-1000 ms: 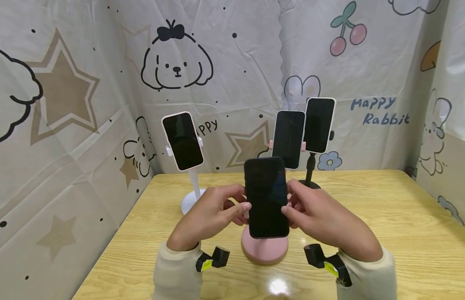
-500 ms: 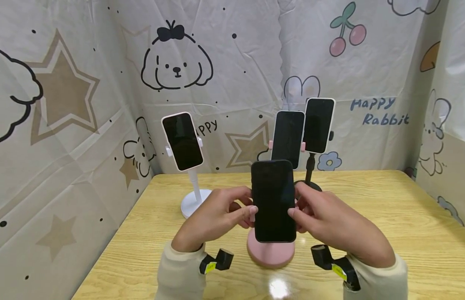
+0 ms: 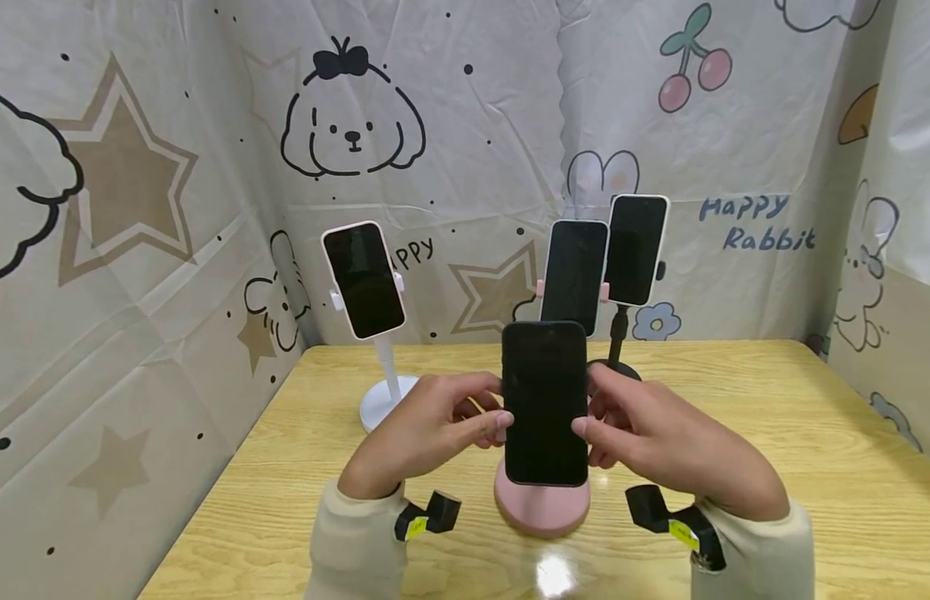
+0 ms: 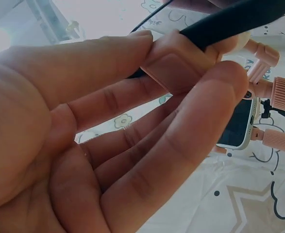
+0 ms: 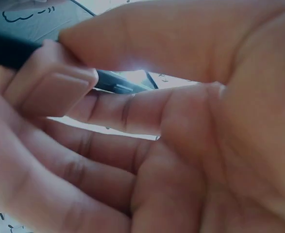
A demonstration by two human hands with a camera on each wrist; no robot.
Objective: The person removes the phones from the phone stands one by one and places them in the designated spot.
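Observation:
A black smartphone (image 3: pixel 545 400) sits upright in the clamp of a pink phone stand, whose round base (image 3: pixel 542 504) rests on the table. In the left wrist view, the thumb and fingers of my left hand (image 3: pixel 442 417) pinch the pink clamp's side grip (image 4: pixel 178 70). On the other side, my right hand (image 3: pixel 652 425) holds the opposite side grip (image 5: pixel 57 90) between thumb and fingers. Both thumbs lie at the phone's front edges, while the other fingers curl behind it. The phone hides the stand's upper post in the head view.
Behind stand three more phones in holders: one on a white stand (image 3: pixel 390 392) at left, a phone in pink clips (image 3: pixel 575 267), and one on a black stand (image 3: pixel 618 333). A printed cloth (image 3: pixel 465 167) encloses the wooden table (image 3: pixel 270 500).
Both hands, the black phone and the pink stand have shifted slightly right and nearer since a second ago. Over the last half second they have barely moved.

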